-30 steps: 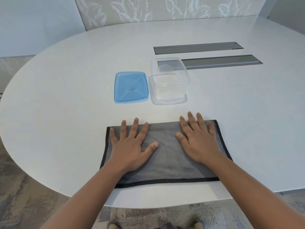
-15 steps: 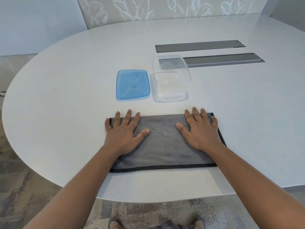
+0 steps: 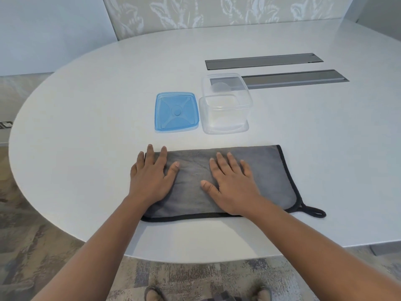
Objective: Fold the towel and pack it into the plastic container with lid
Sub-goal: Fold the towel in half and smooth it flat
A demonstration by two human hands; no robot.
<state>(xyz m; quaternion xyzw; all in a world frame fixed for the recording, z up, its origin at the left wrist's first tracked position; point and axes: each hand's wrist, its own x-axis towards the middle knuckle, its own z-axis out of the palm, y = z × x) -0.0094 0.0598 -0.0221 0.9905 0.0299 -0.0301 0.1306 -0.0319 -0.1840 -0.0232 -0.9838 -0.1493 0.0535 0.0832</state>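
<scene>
Head view: the camera looked down at a white round table (image 3: 86, 127) from the near side.
Towel: one gray towel (image 3: 269, 170) with a black edge lay flat on the near part of the table. It was folded into a long shape going left to right. The fold ran along its far edge.
Towel loop: one small black loop (image 3: 315, 212) stuck out from the towel's near right corner and lay on the table.
Left hand: the left hand (image 3: 152, 179) lay flat on the left end of the towel, palm down. Its fingers were straight and spread. The outer fingers reached past the towel's left edge. It held nothing.
Right hand: the right hand (image 3: 233, 187) lay flat on the middle of the towel, palm down. Its fingers were straight and a little apart, and the thumb pointed left. It held nothing.
Container: one clear plastic container (image 3: 225, 105) stood upright and uncovered, farther away than the towel. It did not touch the towel.
Lid: one blue lid (image 3: 176, 111) lay flat just to the left of the container.
Table slots: two long gray strips (image 3: 263, 61) sat in the table on the far right. The container stood in front of the left end of the nearer one.
Count: two hands, one towel, one container, one lid, two strips.
Floor: the tips of two shoes (image 3: 153, 294) showed on the patterned floor at the near edge.
</scene>
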